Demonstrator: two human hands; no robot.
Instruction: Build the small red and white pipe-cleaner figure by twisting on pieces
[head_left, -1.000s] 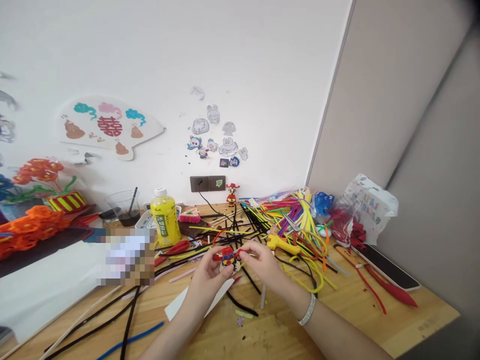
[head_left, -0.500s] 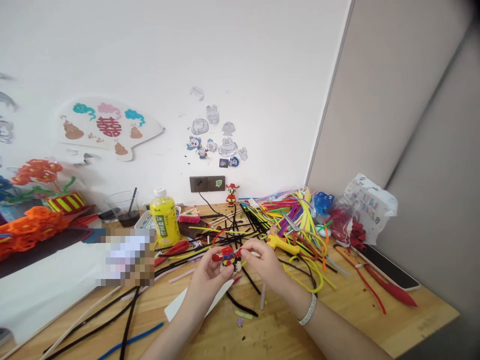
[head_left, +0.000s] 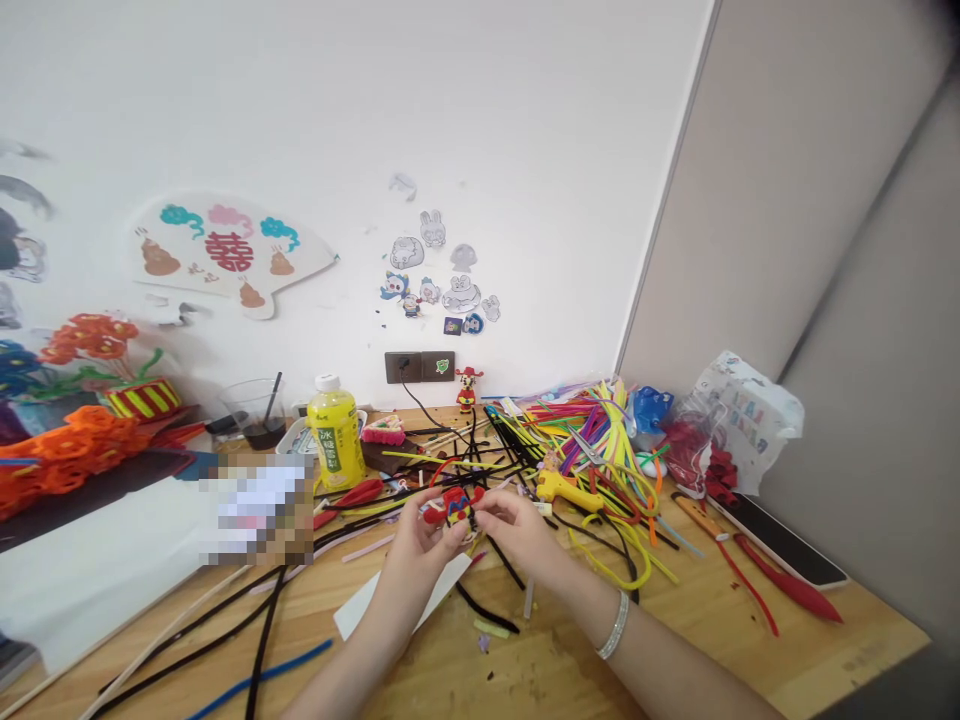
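Observation:
Between my two hands is a small pipe-cleaner doll (head_left: pixel 457 504) with a red hat, a blue trim and a yellowish face. My left hand (head_left: pixel 421 540) is closed around its left side and lower part, thumb across the front. With its fingers pinched, my right hand (head_left: pixel 514 528) touches the doll's right side near the hat's edge. Exactly what the right fingertips grip is too small to make out. A white card (head_left: pixel 442 590) lies on the table under my hands. By the wall stands a similar finished-looking red doll (head_left: pixel 466 390).
A yellow hot glue gun (head_left: pixel 570 489) lies right of my hands, before a heap of coloured pipe cleaners (head_left: pixel 600 420). Left are a yellow drink bottle (head_left: pixel 335 440), a cup (head_left: pixel 259 425) and orange pipe-cleaner flowers (head_left: pixel 90 455). A dark-screened device (head_left: pixel 787 540) lies at right.
The whole view has shifted slightly, so things sit a little further right. The doll's front is turned a bit more into view; both hands stay on it.

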